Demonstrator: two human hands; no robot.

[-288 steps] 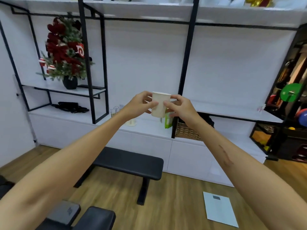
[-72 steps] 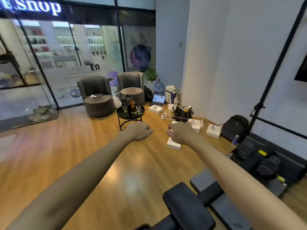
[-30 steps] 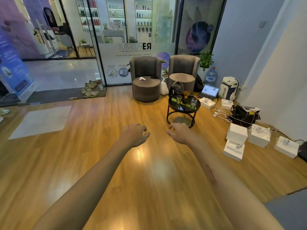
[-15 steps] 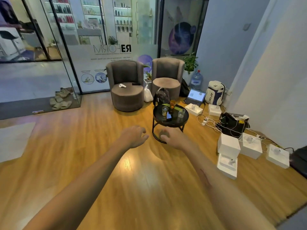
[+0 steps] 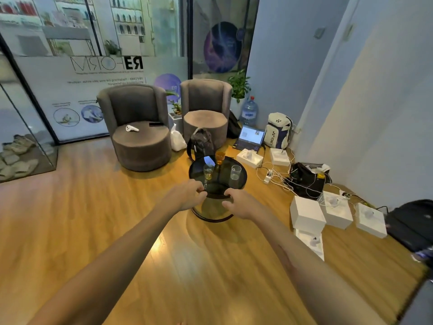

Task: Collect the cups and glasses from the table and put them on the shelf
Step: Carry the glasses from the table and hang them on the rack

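Glasses stand on the round black bench (image 5: 241, 181): a stemmed glass (image 5: 208, 172) with yellow liquid, an amber tumbler (image 5: 220, 157), a clear tumbler (image 5: 235, 172). Both hands, left (image 5: 187, 194) and right (image 5: 239, 202), hang loosely curled, holding nothing.

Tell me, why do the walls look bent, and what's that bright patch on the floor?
Head view: the wide-angle lens bows the wall and glass partition edges; the patch is glare on the glossy wooden floor; the black table top mirrors light; frame edges look soft.

Both empty hands, left hand (image 5: 187, 195) and right hand (image 5: 239, 202), reach toward three glasses (image 5: 235, 172) on a round table (image 5: 241, 181).
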